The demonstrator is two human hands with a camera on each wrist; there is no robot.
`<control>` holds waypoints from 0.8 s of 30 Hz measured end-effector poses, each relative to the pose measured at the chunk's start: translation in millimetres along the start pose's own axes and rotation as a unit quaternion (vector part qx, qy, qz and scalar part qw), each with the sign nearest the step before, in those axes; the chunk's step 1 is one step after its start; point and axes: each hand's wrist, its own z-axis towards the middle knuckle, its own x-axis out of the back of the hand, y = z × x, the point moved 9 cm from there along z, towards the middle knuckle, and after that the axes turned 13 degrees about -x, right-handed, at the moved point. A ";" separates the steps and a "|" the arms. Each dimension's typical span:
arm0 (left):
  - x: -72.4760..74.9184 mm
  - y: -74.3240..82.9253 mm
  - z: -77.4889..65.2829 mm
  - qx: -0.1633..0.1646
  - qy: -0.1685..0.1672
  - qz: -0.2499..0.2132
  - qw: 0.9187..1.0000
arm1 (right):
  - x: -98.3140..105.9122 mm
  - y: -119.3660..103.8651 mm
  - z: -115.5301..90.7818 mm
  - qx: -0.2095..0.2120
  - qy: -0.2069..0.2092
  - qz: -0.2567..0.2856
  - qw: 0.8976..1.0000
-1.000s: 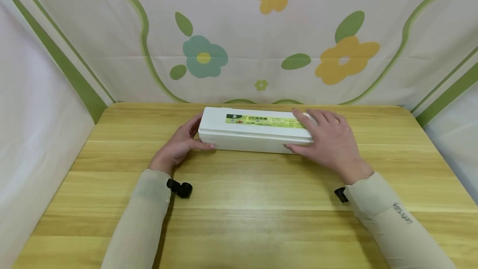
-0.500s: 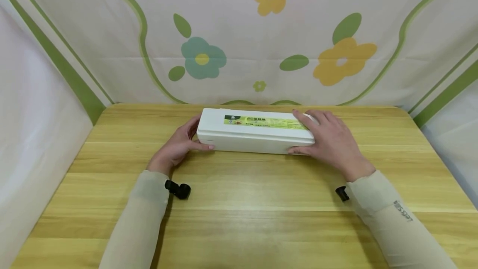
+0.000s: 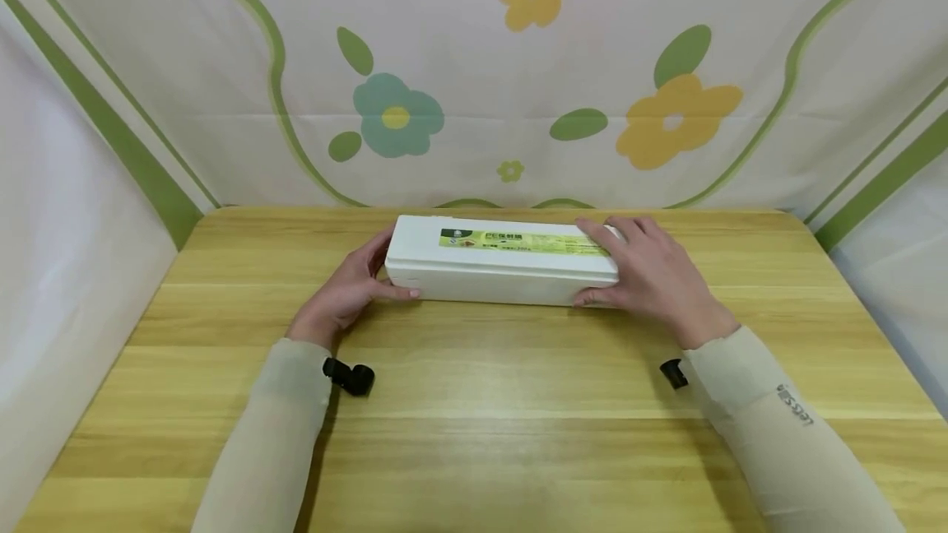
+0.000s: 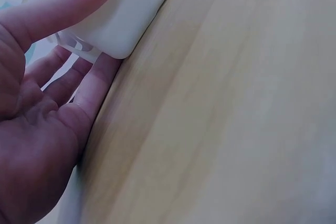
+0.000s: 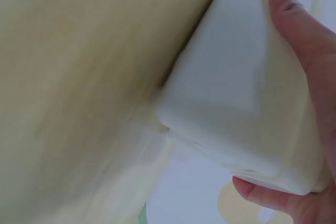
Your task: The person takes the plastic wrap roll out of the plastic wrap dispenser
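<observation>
A long white cling film box (image 3: 504,285) with a green and yellow label on its lid lies across the far part of the wooden table. At its left end my left hand (image 3: 350,289) holds it, thumb along the front face and fingers round behind the end. My right hand (image 3: 655,274) grips the right end, with the thumb low on the front and fingers over the lid. In the left wrist view the fingers pass behind the corner of the box (image 4: 131,9). The right wrist view shows thumb and a finger on either side of the box (image 5: 226,77).
The wooden table (image 3: 474,418) spreads out in front of the box. Behind it hangs a white curtain (image 3: 474,64) with flower prints, and more white cloth stands at both sides. Small black camera mounts (image 3: 350,377) stick out from the sleeves.
The box and both hands appear slightly further left, along with the whole scene. The right thumb has shifted a little toward the right end of the box. Both hands keep their hold.
</observation>
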 end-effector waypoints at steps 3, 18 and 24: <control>0.6 2.1 0.4 -0.007 0.000 0.004 1.000 | 1.4 -0.1 3.1 -0.003 -0.006 0.000 1.000; 3.9 0.6 -0.8 -0.009 0.005 0.004 1.000 | 8.6 1.5 4.8 0.001 0.033 0.022 0.999; 2.9 -0.6 -1.7 0.000 0.002 0.002 1.000 | 7.3 2.3 6.5 -0.010 0.036 0.015 0.999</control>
